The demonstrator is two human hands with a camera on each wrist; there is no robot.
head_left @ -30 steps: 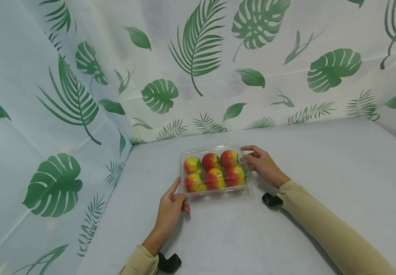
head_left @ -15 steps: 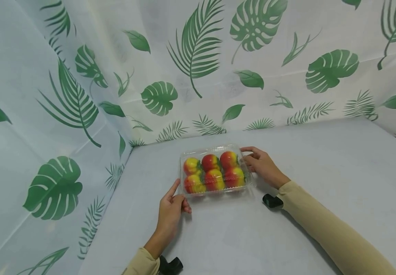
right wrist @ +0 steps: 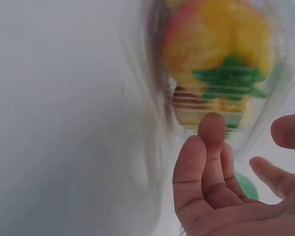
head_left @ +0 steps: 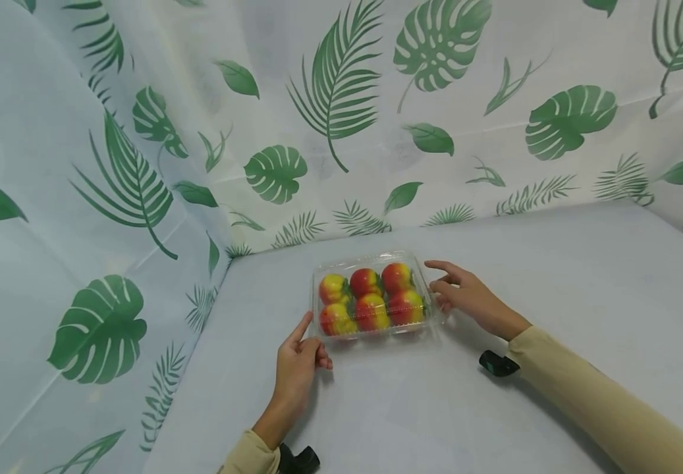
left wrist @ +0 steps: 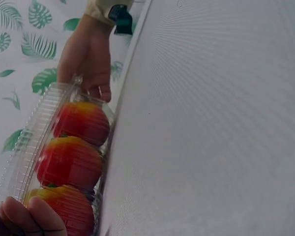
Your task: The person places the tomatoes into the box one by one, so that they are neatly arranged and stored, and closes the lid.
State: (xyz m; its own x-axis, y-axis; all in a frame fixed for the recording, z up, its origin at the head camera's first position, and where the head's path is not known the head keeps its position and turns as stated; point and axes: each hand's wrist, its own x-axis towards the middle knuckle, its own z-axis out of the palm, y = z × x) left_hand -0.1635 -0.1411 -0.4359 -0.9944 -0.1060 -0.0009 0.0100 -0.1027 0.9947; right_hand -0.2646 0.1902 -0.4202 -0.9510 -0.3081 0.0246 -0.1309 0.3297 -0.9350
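A clear plastic clamshell box (head_left: 385, 329) lies on the white table, its lid down over several red-and-yellow round fruits (head_left: 372, 311) in two rows. My left hand (head_left: 296, 372) is at the box's near left corner, index finger straight against its side, the other fingers bent loosely. Beside the right side is my right hand (head_left: 474, 299), its index finger stretched out and apart from the box. In the right wrist view, its fingertips (right wrist: 212, 128) are close to the box wall, in front of a fruit with green leaves (right wrist: 231, 76); contact is hard to tell.
White table surface (head_left: 554, 276) surrounds the box. Behind and to the left rise white curtains (head_left: 341, 184) with green leaf prints. A black wrist camera (head_left: 498, 363) sits under the right sleeve, another (head_left: 298, 459) under the left.
My right hand has drawn away from the box, to the right and slightly nearer me. The left hand stays at the left corner, and the box has not visibly moved on the table.
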